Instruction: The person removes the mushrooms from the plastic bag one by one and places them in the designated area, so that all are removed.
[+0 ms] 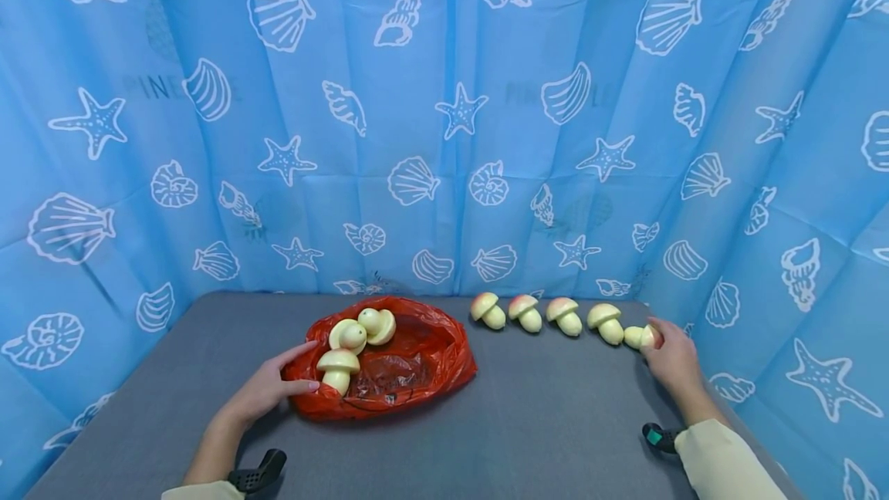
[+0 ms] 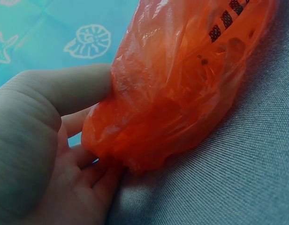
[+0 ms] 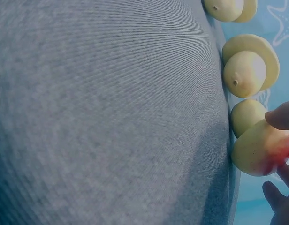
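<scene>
A red plastic bag lies with its mouth open on the grey table, left of the middle. Inside its left part are three cream toy mushrooms. My left hand holds the bag's left side, thumb and fingers spread around it; the left wrist view shows the thumb on the thin plastic. At the far right, my right hand grips a toy mushroom by its pink-tinted cap, the stem pointing left. This mushroom lies on its side at the right end of a row.
Several more toy mushrooms lie in a row along the table's back edge, right of the bag. A blue curtain with white shells and starfish hangs behind the grey table and along both sides.
</scene>
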{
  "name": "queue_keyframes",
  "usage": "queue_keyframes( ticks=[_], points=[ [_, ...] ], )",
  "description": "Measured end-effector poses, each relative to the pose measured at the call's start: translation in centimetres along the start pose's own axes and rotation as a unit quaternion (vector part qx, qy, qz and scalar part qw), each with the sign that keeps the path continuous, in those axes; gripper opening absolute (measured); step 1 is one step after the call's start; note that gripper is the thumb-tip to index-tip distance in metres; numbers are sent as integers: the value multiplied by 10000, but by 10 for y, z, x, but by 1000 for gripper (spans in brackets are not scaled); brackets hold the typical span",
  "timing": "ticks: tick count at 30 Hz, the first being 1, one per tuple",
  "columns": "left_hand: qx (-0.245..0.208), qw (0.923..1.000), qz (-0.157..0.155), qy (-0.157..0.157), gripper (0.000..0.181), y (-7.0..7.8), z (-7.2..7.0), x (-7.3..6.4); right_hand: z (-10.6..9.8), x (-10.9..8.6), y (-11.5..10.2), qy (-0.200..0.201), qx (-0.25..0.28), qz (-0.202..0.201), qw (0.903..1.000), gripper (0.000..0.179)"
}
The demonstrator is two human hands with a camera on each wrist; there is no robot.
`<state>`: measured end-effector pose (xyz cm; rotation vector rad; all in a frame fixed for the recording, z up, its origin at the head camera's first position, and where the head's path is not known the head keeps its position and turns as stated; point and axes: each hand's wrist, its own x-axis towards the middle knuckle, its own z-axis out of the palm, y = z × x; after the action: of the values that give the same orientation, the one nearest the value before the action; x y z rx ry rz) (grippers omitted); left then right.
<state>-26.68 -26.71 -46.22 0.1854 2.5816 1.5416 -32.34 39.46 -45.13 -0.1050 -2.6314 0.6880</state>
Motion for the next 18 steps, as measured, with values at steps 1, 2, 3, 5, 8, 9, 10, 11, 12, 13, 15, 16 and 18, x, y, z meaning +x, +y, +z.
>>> queue_keyframes(
  ticks=[1, 2, 3, 5, 8, 9, 10, 11, 12, 13, 15, 16, 18],
  points=[
    [6, 10000, 10, 5, 79, 0, 0, 0, 0, 0, 1, 11, 0, -8, 10000, 50],
    [-3, 10000, 16, 4, 79, 1, 0, 0, 0, 0, 0, 16, -1, -6, 10000, 50],
    [-9, 10000, 22, 0, 79, 1, 0, 0, 0, 0, 0, 17, 1, -6, 10000, 50],
    [-23, 10000, 49, -11, 79, 2, 0, 0, -2, 2, -2, 54, 4, -8, 10000, 50],
    [-38, 10000, 61, -27, 79, 2, -1, 0, -5, 4, -10, 150, 50, 58, 9999, 50],
    [-41, 10000, 67, -27, 79, 2, -1, 0, -6, 5, -14, 187, 81, 75, 9998, 50],
    [-41, 10000, 69, -29, 79, 2, -1, 1, -8, 6, -18, 226, 103, 81, 9997, 50],
    [-43, 10000, 64, -30, 78, 1, -1, 1, -9, 7, -22, 251, 134, 98, 9995, 50],
    [-44, 10000, 65, -30, 78, 1, -1, 1, -10, 7, -27, 267, 155, 120, 9995, 50],
    [-54, 10000, 66, -27, 78, 0, -1, 1, -12, 8, -32, 282, 171, 120, 9994, 50],
    [-48, 10000, 61, -25, 78, 0, -1, 1, -14, 8, -42, 285, 258, 120, 9992, 50],
    [-39, 10000, 52, -24, 78, -1, -1, 0, -14, 8, -48, 288, 295, 95, 9991, 50],
    [-35, 10000, 35, -15, 78, -1, 0, 0, -15, 7, -58, 339, 360, -20, 9988, 50]
  ],
)
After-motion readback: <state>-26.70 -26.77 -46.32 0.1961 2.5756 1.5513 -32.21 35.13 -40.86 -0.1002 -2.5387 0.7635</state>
